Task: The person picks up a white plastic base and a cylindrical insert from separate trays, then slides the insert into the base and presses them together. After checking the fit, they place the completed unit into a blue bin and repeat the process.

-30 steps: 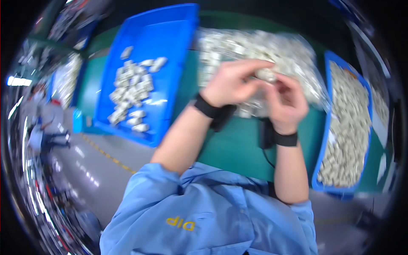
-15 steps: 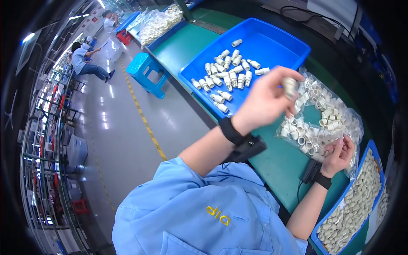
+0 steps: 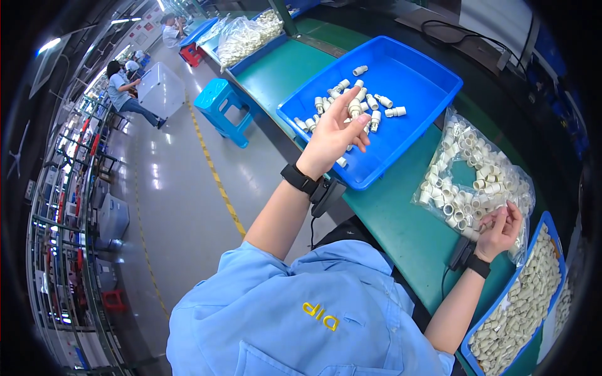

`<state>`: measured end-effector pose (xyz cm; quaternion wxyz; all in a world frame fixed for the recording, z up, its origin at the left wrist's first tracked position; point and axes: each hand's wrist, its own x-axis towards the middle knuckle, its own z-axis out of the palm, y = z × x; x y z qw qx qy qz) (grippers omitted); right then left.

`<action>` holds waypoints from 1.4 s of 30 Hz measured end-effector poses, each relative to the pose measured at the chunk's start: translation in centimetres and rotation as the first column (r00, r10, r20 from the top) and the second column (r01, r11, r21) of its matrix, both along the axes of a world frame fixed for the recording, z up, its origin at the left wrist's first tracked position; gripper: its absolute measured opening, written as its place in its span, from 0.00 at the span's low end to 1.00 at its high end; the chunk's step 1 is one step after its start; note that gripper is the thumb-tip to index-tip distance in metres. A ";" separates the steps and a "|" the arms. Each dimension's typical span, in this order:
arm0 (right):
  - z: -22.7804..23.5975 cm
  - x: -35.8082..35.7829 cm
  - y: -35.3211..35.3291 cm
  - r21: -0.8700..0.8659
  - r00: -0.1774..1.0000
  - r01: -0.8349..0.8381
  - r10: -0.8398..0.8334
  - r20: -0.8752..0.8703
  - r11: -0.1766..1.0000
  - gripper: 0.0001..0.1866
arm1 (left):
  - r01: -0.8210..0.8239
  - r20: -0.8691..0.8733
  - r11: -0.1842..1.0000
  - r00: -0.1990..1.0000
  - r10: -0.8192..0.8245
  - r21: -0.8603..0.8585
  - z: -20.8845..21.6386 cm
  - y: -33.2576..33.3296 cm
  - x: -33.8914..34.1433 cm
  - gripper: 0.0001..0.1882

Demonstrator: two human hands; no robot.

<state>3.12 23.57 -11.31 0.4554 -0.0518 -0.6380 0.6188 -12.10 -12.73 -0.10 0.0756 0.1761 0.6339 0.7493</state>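
My left hand (image 3: 335, 135) is over the near side of a blue plastic tray (image 3: 407, 141), its index finger stretched out and its thumb below. Between them sits a white, stepped cylindrical plastic fitting (image 3: 355, 108). More such fittings (image 3: 395, 112) lie loose in the tray, partly hidden by the hand. My right hand (image 3: 498, 233) rests by the near edge of a clear plastic bag (image 3: 448, 199) full of short white plastic sleeves (image 3: 488, 172). Its fingers are curled in toward the thumb; what they pinch is too small to make out.
Another blue tray (image 3: 544, 219), heaped with small white parts, stands at the right on the green bench (image 3: 382, 213). A turquoise stool (image 3: 216, 100) stands on the floor beyond. A bag of white parts (image 3: 248, 44) lies further up the bench. Other people sit in the background.
My left hand has moved left from above the clear bag to over the blue tray, carrying the white fitting. My right hand has stayed in place by the bag.
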 end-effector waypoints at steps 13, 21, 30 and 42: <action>0.4 0.1 -0.5 0.012 1.000 0.014 -0.014 0.010 1.000 0.11 | 0.003 -0.008 0.994 1.000 -0.004 -0.110 0.7 0.3 0.2 0.34; 1.0 0.1 -0.9 0.001 1.000 0.018 -0.018 0.024 1.000 0.09 | -0.075 -0.055 0.981 0.996 0.066 -0.180 0.7 0.7 -0.1 0.33; 1.0 0.4 -1.1 -0.011 0.997 0.045 -0.045 0.063 0.999 0.08 | -0.259 -0.339 0.853 0.935 0.103 -0.453 -2.6 0.6 -4.1 0.38; 1.9 0.3 -2.1 -0.040 0.995 0.026 -0.022 0.095 0.999 0.06 | 0.036 -0.601 0.835 0.678 -0.424 -0.549 4.9 15.0 8.9 0.04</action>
